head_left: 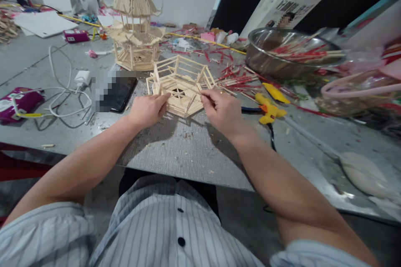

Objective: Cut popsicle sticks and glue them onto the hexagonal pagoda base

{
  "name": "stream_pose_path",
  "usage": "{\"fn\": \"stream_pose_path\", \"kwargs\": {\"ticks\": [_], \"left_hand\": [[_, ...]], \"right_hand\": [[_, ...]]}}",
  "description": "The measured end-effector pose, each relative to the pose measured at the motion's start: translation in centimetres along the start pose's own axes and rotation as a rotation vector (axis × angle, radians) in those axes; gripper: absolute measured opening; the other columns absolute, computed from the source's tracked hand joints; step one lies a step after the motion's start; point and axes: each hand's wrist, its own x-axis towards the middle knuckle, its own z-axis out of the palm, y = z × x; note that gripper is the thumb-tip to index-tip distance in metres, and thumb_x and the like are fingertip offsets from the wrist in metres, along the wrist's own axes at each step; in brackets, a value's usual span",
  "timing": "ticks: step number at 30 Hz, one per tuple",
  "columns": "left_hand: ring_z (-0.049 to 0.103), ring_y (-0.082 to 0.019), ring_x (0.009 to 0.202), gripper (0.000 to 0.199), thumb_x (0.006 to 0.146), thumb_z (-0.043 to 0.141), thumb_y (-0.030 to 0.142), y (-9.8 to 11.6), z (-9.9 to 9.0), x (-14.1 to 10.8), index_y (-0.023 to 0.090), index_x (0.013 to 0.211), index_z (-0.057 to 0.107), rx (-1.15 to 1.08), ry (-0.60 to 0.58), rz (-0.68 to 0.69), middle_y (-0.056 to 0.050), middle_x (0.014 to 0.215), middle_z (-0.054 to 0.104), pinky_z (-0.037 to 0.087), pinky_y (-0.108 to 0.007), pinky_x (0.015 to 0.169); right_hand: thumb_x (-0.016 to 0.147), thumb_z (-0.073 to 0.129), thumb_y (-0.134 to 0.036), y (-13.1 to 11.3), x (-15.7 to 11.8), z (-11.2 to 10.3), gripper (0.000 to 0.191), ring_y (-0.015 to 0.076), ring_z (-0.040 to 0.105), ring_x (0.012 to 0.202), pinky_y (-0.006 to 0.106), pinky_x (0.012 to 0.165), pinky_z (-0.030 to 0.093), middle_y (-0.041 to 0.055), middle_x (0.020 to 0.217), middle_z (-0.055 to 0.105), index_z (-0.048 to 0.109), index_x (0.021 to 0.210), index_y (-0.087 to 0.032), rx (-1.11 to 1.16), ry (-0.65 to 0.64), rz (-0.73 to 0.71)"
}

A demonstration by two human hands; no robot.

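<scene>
Well, from over here I'm seeing a pale stick frame (pixel 184 101) sitting on the grey table (pixel 188 150), right in front of the seated person and between the two hands. It's showing a many-sided outline, its floor made of thin, straw-coloured sticks lying side by side in bands that are following the edges. At the centre, a few sticks are crossing like spokes over small dark gaps. Around the far side and the flanks, slim posts and level rails are forming open railing panels, all bare wood, while the near edge is lying low and flat.

The left hand (pixel 147 110) is resting at the near left side, its forefinger reaching onto the frame and the other fingers curling under; I can't tell whether they're gripping anything. The right hand (pixel 224 110) is bringing thumb and forefinger close together at the right edge, but I can't make out what, if anything, they're pinching.

Just behind, a tiered pagoda model (pixel 134 35) in matching sticks is standing upright under a pointed roof. Red-and-pale sticks (pixel 233 81) are lying scattered beside the frame, and a yellow glue gun (pixel 271 110) is lying near the right hand.
</scene>
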Motion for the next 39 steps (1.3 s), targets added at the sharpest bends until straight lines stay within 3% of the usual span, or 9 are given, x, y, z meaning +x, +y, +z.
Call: {"fn": "stream_pose_path", "kwargs": {"ticks": [3, 7, 12, 19, 39], "left_hand": [[0.07, -0.02, 0.073, 0.036, 0.089, 0.043, 0.022, -0.1, 0.0, 0.0, 0.017, 0.115, 0.067, 0.001, 0.059, 0.014, -0.007, 0.088, 0.075, 0.041, -0.026, 0.052], [0.068, -0.019, 0.066, 0.028, 0.086, 0.043, 0.022, -0.6, 0.1, 0.0, 0.016, 0.091, 0.07, -0.021, 0.239, 0.004, -0.006, 0.075, 0.073, 0.038, -0.027, 0.051], [0.064, -0.015, 0.064, 0.029, 0.083, 0.044, 0.02, -1.5, -0.1, 0.1, 0.015, 0.098, 0.068, -0.096, 0.414, -0.098, -0.005, 0.077, 0.072, 0.041, -0.025, 0.056], [0.066, -0.017, 0.076, 0.037, 0.083, 0.045, 0.018, -1.7, -0.4, 0.2, 0.017, 0.114, 0.066, -0.136, 0.347, -0.141, -0.007, 0.09, 0.072, 0.046, -0.025, 0.063], [0.064, -0.015, 0.078, 0.04, 0.082, 0.045, 0.015, -2.6, 0.1, 0.4, 0.017, 0.116, 0.066, -0.249, 0.381, -0.173, -0.007, 0.095, 0.071, 0.048, -0.024, 0.07]], "right_hand": [[0.094, 0.042, -0.03, -0.2, 0.1, -0.4, 0.033, 0.0214, 0.068, 0.084, 0.032, 0.07, 0.048, 0.0097, 0.098, 0.074, 0.07, 0.107, -0.019, -0.004, -0.02, 0.002], [0.094, 0.04, -0.028, -0.7, 0.4, -1.1, 0.035, 0.0211, 0.068, 0.087, 0.032, 0.071, 0.047, 0.0101, 0.1, 0.074, 0.07, 0.11, -0.019, -0.024, -0.063, -0.018], [0.094, 0.041, -0.026, -1.4, 0.9, -1.8, 0.035, 0.0195, 0.066, 0.078, 0.03, 0.065, 0.043, 0.0075, 0.088, 0.074, 0.072, 0.111, -0.022, -0.118, -0.124, -0.016], [0.091, 0.043, -0.025, -1.9, 1.3, -1.9, 0.034, 0.0188, 0.063, 0.072, 0.029, 0.06, 0.039, 0.0053, 0.083, 0.073, 0.072, 0.11, -0.025, -0.187, -0.142, -0.032], [0.093, 0.04, -0.026, -1.5, 1.3, -1.6, 0.036, 0.018, 0.063, 0.072, 0.028, 0.06, 0.038, 0.0054, 0.085, 0.074, 0.072, 0.11, -0.024, -0.165, -0.122, -0.046]]}}
